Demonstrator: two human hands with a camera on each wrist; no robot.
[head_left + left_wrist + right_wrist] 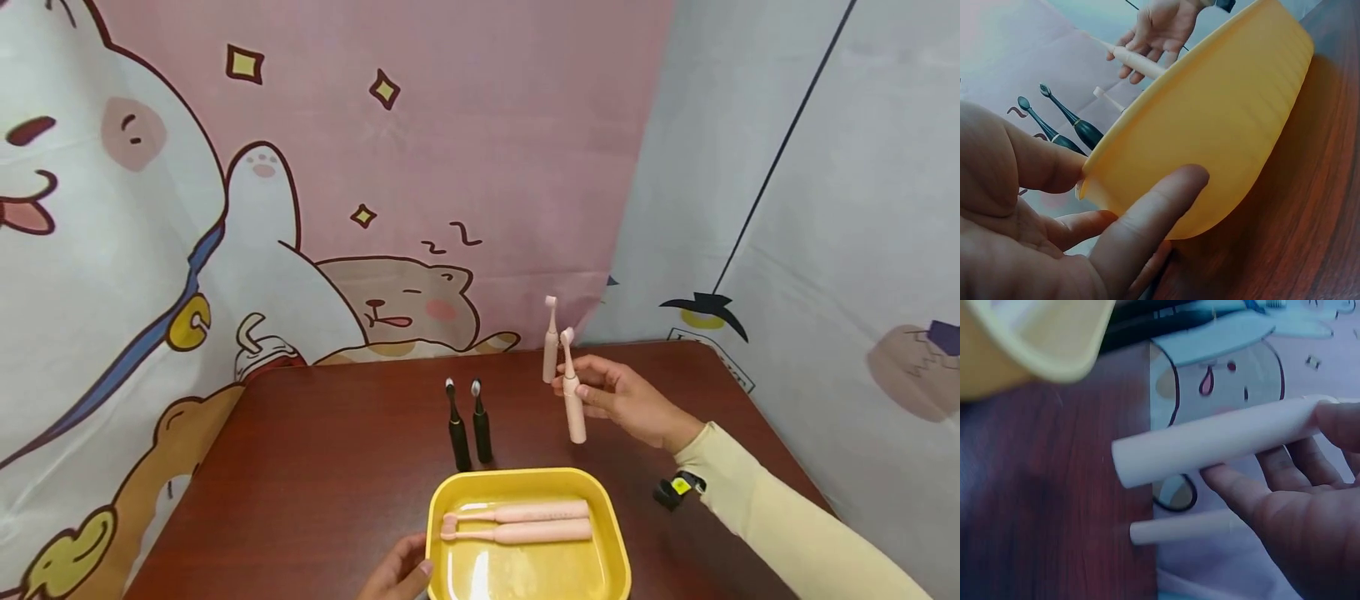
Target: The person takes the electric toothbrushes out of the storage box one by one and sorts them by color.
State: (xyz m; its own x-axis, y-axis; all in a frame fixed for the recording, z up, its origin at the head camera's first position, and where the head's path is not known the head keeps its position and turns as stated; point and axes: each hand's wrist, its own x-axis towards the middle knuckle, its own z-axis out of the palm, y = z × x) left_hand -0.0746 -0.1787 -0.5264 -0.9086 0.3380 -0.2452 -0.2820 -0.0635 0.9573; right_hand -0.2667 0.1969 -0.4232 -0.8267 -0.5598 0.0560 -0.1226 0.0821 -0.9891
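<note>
In the head view my right hand pinches a pale pink electric toothbrush by its upper handle, brush head up. The right wrist view shows this toothbrush's handle with its blunt base end free. Just behind it stands a second pink toothbrush, upright near the table's back edge. My left hand grips the left side of a yellow tray, thumb against its outer wall in the left wrist view. Two pink toothbrushes lie side by side inside the tray, heads to the left.
Two black electric toothbrushes stand upright behind the tray on the dark red-brown table. A cartoon-printed cloth hangs behind the table's back edge. A black strap device is on the right wrist.
</note>
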